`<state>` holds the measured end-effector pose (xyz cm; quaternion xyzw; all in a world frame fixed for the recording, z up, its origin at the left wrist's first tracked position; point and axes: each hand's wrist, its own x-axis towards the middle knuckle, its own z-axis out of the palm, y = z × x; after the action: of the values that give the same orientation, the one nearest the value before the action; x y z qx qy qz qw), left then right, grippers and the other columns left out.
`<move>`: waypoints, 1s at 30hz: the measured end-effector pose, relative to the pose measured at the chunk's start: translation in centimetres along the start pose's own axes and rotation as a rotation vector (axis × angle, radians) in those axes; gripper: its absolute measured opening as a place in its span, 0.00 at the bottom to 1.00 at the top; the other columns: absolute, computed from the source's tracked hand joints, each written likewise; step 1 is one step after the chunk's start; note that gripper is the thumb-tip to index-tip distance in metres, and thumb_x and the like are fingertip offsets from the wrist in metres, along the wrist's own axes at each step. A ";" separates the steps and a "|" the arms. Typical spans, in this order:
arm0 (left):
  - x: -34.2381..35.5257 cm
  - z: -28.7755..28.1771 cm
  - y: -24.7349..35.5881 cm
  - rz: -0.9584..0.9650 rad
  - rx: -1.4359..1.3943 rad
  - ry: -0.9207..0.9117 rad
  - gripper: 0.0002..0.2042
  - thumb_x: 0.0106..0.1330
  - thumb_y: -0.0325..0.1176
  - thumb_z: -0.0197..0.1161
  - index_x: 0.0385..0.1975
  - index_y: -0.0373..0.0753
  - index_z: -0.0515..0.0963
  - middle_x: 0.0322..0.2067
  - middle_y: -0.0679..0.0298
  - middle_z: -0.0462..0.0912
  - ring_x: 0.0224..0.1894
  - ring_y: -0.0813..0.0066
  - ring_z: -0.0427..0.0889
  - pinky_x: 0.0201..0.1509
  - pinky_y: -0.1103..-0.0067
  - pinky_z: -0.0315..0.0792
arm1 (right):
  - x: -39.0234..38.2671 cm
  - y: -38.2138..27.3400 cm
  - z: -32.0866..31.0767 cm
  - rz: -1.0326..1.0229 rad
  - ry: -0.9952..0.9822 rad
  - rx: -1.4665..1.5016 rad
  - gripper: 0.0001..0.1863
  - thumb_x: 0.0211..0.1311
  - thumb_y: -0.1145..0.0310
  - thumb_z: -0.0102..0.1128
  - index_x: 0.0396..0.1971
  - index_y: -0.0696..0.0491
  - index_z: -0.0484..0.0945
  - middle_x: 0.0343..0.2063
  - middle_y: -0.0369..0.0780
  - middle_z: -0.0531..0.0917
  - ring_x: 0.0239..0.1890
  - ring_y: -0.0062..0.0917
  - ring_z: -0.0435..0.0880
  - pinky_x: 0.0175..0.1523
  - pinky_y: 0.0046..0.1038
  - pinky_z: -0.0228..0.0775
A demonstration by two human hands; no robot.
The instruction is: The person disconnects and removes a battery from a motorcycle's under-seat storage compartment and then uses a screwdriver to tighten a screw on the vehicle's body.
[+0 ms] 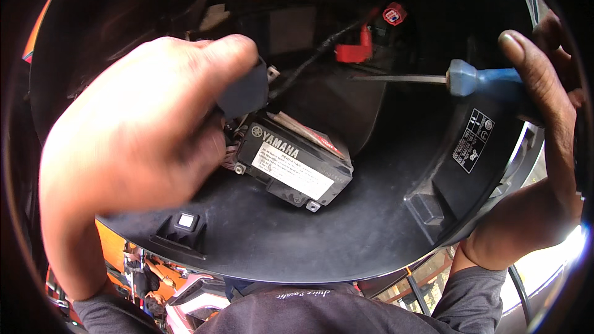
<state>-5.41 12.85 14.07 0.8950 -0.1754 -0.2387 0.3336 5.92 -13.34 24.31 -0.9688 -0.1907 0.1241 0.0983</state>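
- I'm judging the work to be partway along: the black battery (284,179) is lying at an angle in the dark tub (278,235), and on my feed no lead is showing on the terminal at its lower right corner.
- I'm counting the wiring as unfinished: the red cover (354,53) is sitting apart from the battery, with a red plug (394,14) just beyond it and a dark cable (322,49) running nearby.
- Thin wires (231,151) are showing just beside the battery's left side; I'm not managing to tell whether any are attached.
- The battery is looking boxy and used-but-whole, its white label facing me, a red-and-white strip lying along its upper edge, metal terminals marking its two near corners.
- With my left hand (136,124), which is blurring, I'm gripping a dark block (247,93) with a metal tab by its corner; the thumb is pressing near its top, the other fingers are hiding.
- With my right hand (547,80) I'm holding a blue-handled screwdriver (482,80), the fingers apparently curling round the handle, partly out of sight; its blade is pointing left over the tub, away from the battery.
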 end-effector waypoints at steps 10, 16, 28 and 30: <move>-1.5 1.0 -0.3 -0.093 -0.525 -0.122 0.26 0.53 0.21 0.67 0.54 0.27 0.70 0.38 0.49 0.81 0.38 0.54 0.82 0.41 0.69 0.74 | 0.3 0.7 -0.7 -0.079 -0.065 -0.231 0.25 0.63 0.66 0.67 0.60 0.50 0.75 0.37 0.40 0.81 0.37 0.24 0.81 0.42 0.26 0.76; -1.2 4.6 -2.5 0.142 -0.450 0.170 0.20 0.50 0.20 0.66 0.46 0.29 0.71 0.34 0.49 0.78 0.38 0.45 0.79 0.38 0.63 0.73 | 0.5 -0.1 0.0 -0.100 -0.103 -0.286 0.24 0.65 0.66 0.65 0.61 0.49 0.74 0.39 0.40 0.81 0.40 0.24 0.82 0.46 0.27 0.77; -1.3 3.8 -3.4 0.030 -0.069 0.082 0.17 0.46 0.16 0.61 0.39 0.32 0.76 0.35 0.50 0.79 0.35 0.45 0.81 0.37 0.63 0.76 | -0.7 -2.2 1.7 -0.315 0.016 -0.079 0.24 0.62 0.76 0.65 0.59 0.54 0.76 0.35 0.36 0.79 0.38 0.18 0.78 0.46 0.21 0.70; -1.2 4.3 -4.0 0.038 0.002 0.076 0.16 0.46 0.17 0.62 0.38 0.33 0.79 0.36 0.50 0.79 0.36 0.46 0.81 0.39 0.63 0.77 | -1.7 -4.0 2.6 -0.249 0.101 -0.024 0.24 0.60 0.77 0.66 0.59 0.56 0.76 0.33 0.37 0.78 0.35 0.17 0.78 0.43 0.19 0.69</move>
<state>-8.13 14.09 8.84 0.9003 -0.1796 -0.1979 0.3435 2.26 -9.98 23.11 -0.9437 -0.3058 0.0595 0.1109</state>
